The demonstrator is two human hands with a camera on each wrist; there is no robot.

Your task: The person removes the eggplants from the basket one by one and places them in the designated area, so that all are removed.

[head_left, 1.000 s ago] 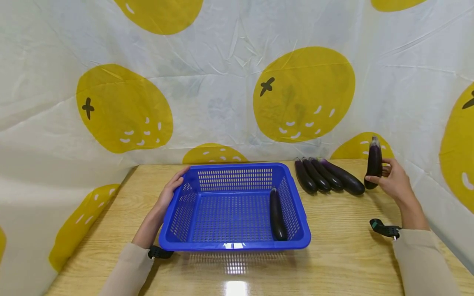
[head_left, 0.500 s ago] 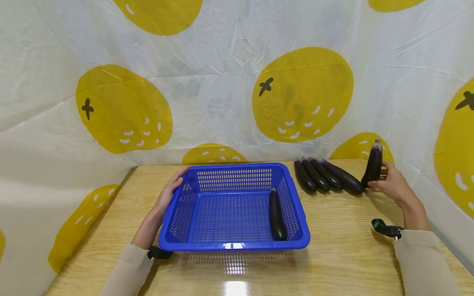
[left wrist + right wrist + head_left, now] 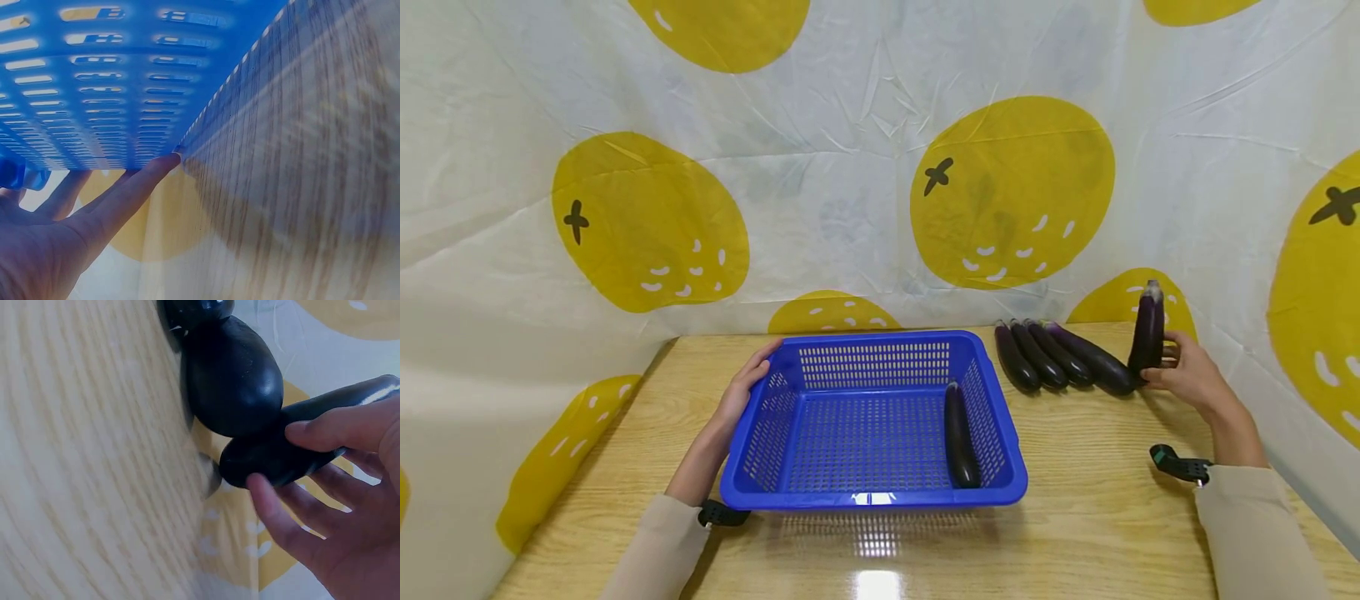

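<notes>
My right hand (image 3: 1195,373) pinches a dark purple eggplant (image 3: 1147,329) between thumb and fingers, its stem end up and its round end low. In the right wrist view the held eggplant (image 3: 269,456) meets the fat end of a neighbouring eggplant (image 3: 236,378). That neighbour is the rightmost eggplant (image 3: 1093,358) of a slanted row lying at the back of the table. My left hand (image 3: 737,396) lies along the left side of a blue plastic basket (image 3: 876,500). Straight fingers (image 3: 134,194) touch the basket's slotted wall (image 3: 125,112). Inside, against the right wall, lies one eggplant (image 3: 961,437).
The wooden table (image 3: 1075,508) ends at a white curtain (image 3: 842,208) with yellow fruit prints, close behind the eggplant row and at both sides. Several eggplants (image 3: 1017,358) lie side by side between the basket and my right hand.
My right hand has lowered its eggplant slightly and tilted it, then swung it left against the end of the row. The left hand and basket have stayed put.
</notes>
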